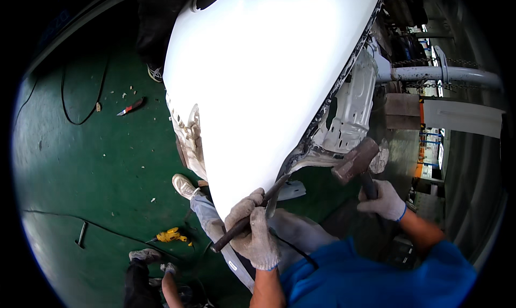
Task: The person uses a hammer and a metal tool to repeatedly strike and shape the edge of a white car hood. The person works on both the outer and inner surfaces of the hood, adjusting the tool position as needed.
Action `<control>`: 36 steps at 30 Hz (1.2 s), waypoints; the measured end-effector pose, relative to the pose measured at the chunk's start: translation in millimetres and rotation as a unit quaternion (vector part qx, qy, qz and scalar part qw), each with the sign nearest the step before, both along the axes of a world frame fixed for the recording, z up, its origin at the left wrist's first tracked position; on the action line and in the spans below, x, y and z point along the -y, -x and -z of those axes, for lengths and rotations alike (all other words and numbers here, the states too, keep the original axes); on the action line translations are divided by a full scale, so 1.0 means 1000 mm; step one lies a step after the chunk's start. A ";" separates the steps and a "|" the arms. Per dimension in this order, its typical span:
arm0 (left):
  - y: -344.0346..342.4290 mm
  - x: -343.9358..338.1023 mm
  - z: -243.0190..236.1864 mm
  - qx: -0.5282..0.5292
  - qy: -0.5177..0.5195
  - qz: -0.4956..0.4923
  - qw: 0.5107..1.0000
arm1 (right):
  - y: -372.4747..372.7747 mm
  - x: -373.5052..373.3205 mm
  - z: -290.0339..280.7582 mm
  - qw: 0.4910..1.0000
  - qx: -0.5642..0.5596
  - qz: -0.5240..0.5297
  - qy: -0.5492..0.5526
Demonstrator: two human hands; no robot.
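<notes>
- The left hand (252,230), gloved, is clamped around a dark chisel (250,214) whose tip meets the lower edge of the white car panel (258,76).
- The right hand (382,200) grips a hammer (357,163) just right of the chisel, head raised beside the panel's torn seam.

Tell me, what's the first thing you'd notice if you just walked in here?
The big white car body panel fills the middle and top of the view, its lower edge rough and torn. Just below it, the gloved left hand grips a dark metal chisel set against the panel's edge, while the gloved right hand holds a heavy hammer raised to the right. On the green floor, a yellow drill lies lower left.
</notes>
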State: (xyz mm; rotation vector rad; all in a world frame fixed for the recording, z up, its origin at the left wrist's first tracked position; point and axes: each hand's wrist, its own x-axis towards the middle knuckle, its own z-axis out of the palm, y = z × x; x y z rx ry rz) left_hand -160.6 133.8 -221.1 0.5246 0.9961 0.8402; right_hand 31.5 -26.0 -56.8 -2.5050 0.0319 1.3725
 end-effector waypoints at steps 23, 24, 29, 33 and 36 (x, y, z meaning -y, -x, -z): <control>-0.036 0.018 -0.005 -0.084 -0.072 0.044 0.993 | 0.006 0.038 0.036 0.996 -0.059 -0.012 0.063; -0.037 0.018 -0.004 -0.085 -0.070 0.051 0.993 | 0.005 0.037 0.037 0.995 -0.062 -0.011 0.071; -0.035 0.014 -0.003 -0.086 -0.083 0.044 0.992 | 0.004 0.042 0.042 0.995 -0.062 -0.031 0.067; -0.042 0.012 -0.002 -0.089 -0.106 0.048 0.989 | 0.002 0.041 0.042 0.996 -0.061 -0.029 0.063; -0.047 0.011 0.003 -0.094 -0.120 0.092 0.984 | -0.002 0.037 0.040 0.995 -0.067 -0.033 0.059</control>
